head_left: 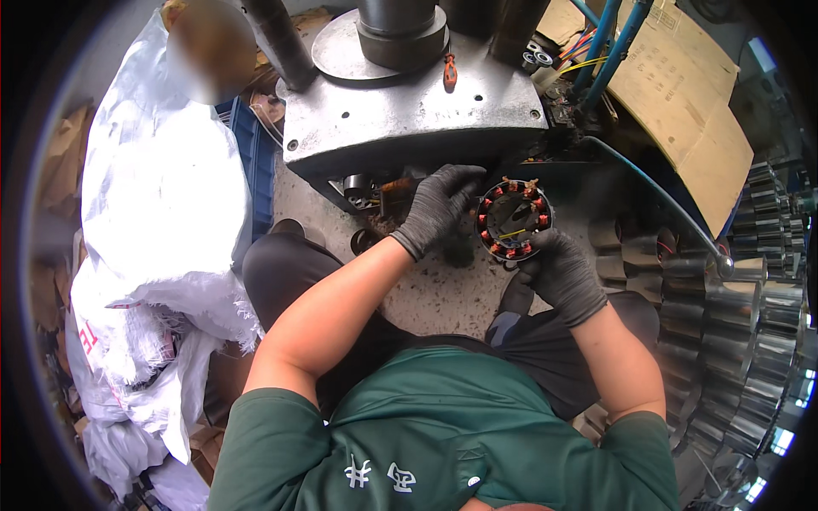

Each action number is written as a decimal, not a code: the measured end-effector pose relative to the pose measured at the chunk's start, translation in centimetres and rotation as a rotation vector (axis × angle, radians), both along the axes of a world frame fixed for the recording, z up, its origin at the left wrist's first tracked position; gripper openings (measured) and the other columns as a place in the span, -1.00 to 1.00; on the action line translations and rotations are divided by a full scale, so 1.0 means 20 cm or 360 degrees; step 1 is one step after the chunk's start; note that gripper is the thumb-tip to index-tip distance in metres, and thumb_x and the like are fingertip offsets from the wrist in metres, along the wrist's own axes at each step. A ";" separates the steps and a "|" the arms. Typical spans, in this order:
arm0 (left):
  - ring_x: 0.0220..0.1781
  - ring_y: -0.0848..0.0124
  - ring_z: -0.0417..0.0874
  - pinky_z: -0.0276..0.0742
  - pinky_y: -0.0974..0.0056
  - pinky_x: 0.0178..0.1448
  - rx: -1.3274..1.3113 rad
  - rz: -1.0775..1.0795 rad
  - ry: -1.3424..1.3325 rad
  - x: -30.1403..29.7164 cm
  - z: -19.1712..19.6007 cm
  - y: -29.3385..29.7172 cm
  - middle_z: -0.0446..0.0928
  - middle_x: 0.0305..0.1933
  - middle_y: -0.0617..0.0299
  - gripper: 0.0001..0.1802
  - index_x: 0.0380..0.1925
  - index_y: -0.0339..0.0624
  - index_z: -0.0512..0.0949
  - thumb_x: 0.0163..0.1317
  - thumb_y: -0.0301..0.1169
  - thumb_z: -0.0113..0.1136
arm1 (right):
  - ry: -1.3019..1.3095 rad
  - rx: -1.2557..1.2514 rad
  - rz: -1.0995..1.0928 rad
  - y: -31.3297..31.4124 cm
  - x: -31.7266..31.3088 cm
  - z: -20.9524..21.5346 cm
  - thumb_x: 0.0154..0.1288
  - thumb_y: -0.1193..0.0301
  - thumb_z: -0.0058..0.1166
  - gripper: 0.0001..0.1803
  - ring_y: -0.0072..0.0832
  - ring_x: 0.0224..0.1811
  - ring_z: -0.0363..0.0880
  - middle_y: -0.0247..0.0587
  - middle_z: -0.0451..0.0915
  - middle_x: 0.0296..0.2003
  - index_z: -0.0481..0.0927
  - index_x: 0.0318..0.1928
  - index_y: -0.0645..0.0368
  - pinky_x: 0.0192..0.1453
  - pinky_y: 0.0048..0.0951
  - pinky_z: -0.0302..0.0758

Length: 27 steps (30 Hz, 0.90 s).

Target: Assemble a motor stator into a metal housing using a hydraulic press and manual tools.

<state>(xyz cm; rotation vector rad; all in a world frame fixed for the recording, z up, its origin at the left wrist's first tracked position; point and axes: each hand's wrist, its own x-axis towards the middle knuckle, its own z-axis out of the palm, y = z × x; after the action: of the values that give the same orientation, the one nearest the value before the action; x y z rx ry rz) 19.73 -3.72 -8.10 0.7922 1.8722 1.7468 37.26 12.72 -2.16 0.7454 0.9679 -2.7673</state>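
Note:
My right hand (561,274), in a dark grey work glove, is closed on the lower right rim of a motor stator (484,220). The stator is a dark ring with orange-red copper windings around its inside and a thin yellow strand across its opening. My left hand (439,209), gloved alike, reaches just below the front edge of the steel press (409,119), left of the stator and apart from it. Its fingers stretch to the right; the tips lie in shadow, and I see nothing held in them.
An orange screwdriver (450,73) lies on the press. White woven sacks (162,187) and a blue crate (256,162) stand at left. Stacked shiny metal cylinders (724,324) line the right side, near a flattened cardboard box (682,94) and a blue rod (652,192) with a ball end.

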 end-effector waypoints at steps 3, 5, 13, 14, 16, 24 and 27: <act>0.22 0.31 0.69 0.61 0.22 0.34 -0.0257 0.0012 0.0573 -0.05 -0.13 -0.03 0.65 0.16 0.10 -0.68 0.16 -0.22 0.66 0.44 -0.54 0.20 | 0.0008 -0.0118 0.0066 -0.01 -0.01 0.03 0.17 0.43 0.26 -0.45 -0.41 -0.26 0.75 -0.10 0.75 -0.13 0.58 0.21 0.26 -0.18 -0.30 0.73; 0.22 0.31 0.69 0.60 0.25 0.33 -0.0213 0.0035 0.0463 -0.07 -0.17 -0.03 0.66 0.16 0.10 -0.70 0.14 -0.23 0.66 0.45 -0.53 0.19 | -0.0060 -0.0080 0.0002 -0.01 0.00 0.02 0.17 0.41 0.26 -0.50 -0.44 -0.34 0.71 -0.13 0.74 -0.20 0.60 0.15 0.25 -0.27 -0.31 0.69; 0.19 0.30 0.71 0.62 0.28 0.26 -0.0270 0.0012 0.0089 -0.04 -0.03 -0.06 0.71 0.12 0.07 -0.73 0.10 -0.21 0.68 0.47 -0.39 0.29 | -0.0135 -0.0075 0.0013 0.03 0.03 -0.08 0.17 0.36 0.27 -0.62 -0.42 -0.34 0.69 -0.19 0.73 -0.27 0.65 0.01 0.20 -0.35 -0.40 0.58; 0.18 0.29 0.71 0.64 0.26 0.24 -0.0341 -0.0020 0.0248 -0.04 -0.03 -0.06 0.70 0.11 0.07 -0.70 0.12 -0.20 0.67 0.45 -0.36 0.32 | -0.0167 -0.0004 -0.0005 -0.01 0.01 -0.03 0.18 0.37 0.27 -0.64 -0.41 -0.33 0.68 -0.18 0.73 -0.26 0.65 0.00 0.19 -0.34 -0.39 0.57; 0.18 0.29 0.72 0.65 0.25 0.22 -0.0413 -0.0046 0.0404 -0.03 -0.02 -0.06 0.69 0.10 0.08 -0.66 0.15 -0.19 0.66 0.43 -0.34 0.35 | -0.0201 0.0066 -0.0017 -0.03 -0.01 -0.03 0.19 0.37 0.27 -0.65 -0.39 -0.31 0.68 -0.18 0.73 -0.24 0.65 -0.01 0.19 -0.33 -0.39 0.57; 0.08 0.13 0.72 0.70 0.11 0.19 -0.0148 -0.0121 0.1208 -0.01 0.02 0.00 0.63 0.04 0.11 -0.49 0.18 -0.06 0.64 0.20 -0.40 0.51 | -0.0103 -0.0083 0.0120 0.01 -0.01 -0.24 0.17 0.52 0.23 -0.44 -0.29 0.09 0.73 -0.06 0.69 0.07 0.55 0.24 0.29 0.28 -0.27 0.69; 0.05 0.15 0.73 0.70 0.14 0.19 -0.0130 -0.0126 0.0979 -0.01 -0.01 0.00 0.64 0.01 0.12 -0.59 0.09 -0.10 0.68 0.21 -0.43 0.49 | -0.0148 0.0050 0.0159 0.01 -0.01 -0.25 0.17 0.54 0.22 -0.44 -0.29 0.10 0.73 -0.06 0.68 0.11 0.54 0.24 0.29 0.32 -0.23 0.67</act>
<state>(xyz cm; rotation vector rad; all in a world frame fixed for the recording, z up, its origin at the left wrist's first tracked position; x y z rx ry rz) 19.43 -3.74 -8.39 1.4726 2.2273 1.4648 36.99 12.86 -7.21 0.7994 1.0037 -2.6133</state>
